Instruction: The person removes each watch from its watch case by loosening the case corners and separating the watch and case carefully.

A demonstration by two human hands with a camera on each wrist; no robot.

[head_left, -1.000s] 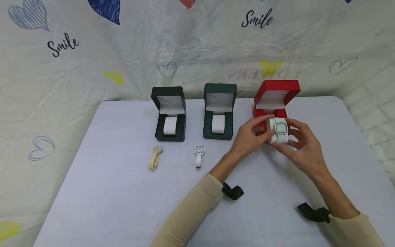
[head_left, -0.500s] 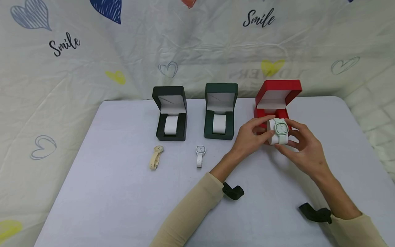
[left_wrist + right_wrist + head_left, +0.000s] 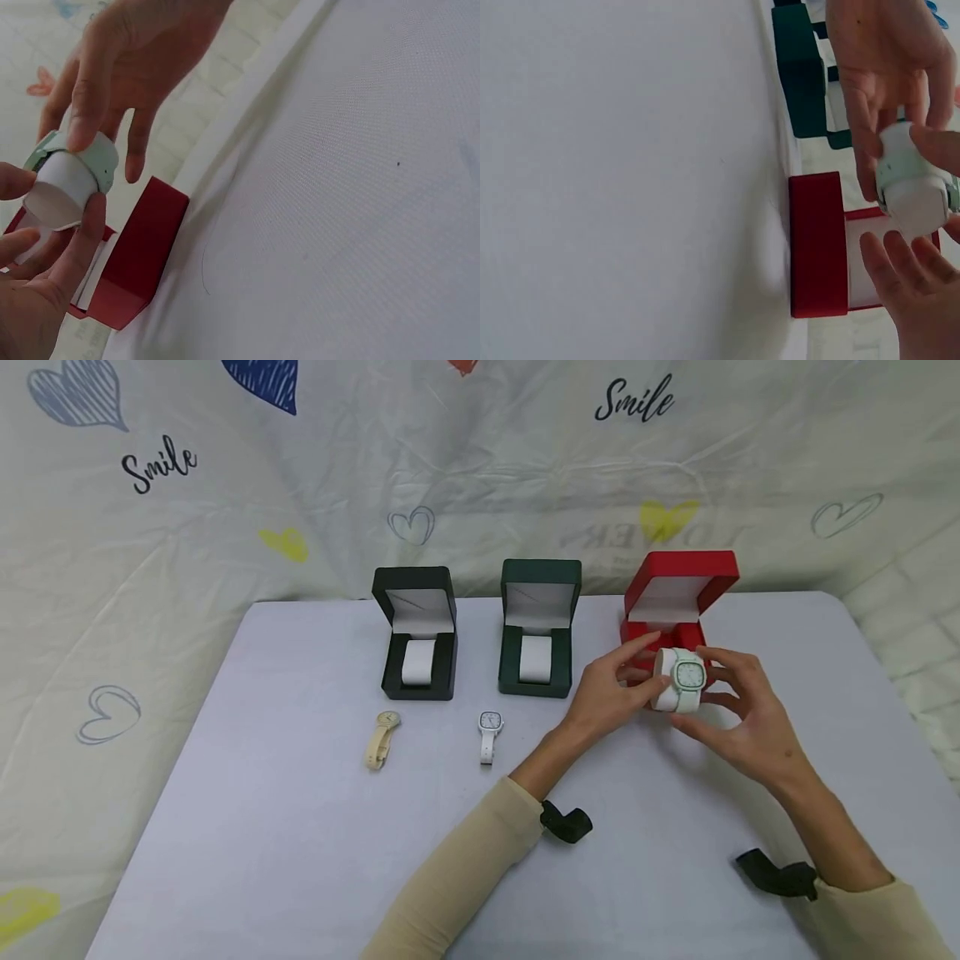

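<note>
A mint-green square-faced watch [image 3: 690,675] is wrapped around a white watch cushion [image 3: 61,187], held up in front of the open red watch box [image 3: 682,564]. My left hand [image 3: 609,692] pinches the cushion from the left, thumb at the front and fingers at the far edge. From the right, my right hand [image 3: 752,720] holds the watch and cushion between thumb and fingertips. In the left wrist view the right thumb presses on the green strap. The right wrist view shows several right fingers spread below the cushion. Fingers hide part of the red box's lower half.
An open black watch box [image 3: 392,672] and an open green watch box [image 3: 510,668] stand in line left of the red one, each with a white cushion inside. Before them on the white table [image 3: 300,843] lie a cream watch [image 3: 379,745] and a white watch [image 3: 488,737].
The watch and both hands have shifted a little to the right, and the watch face is turned slightly further right. The whole head view has drifted a little too.
</note>
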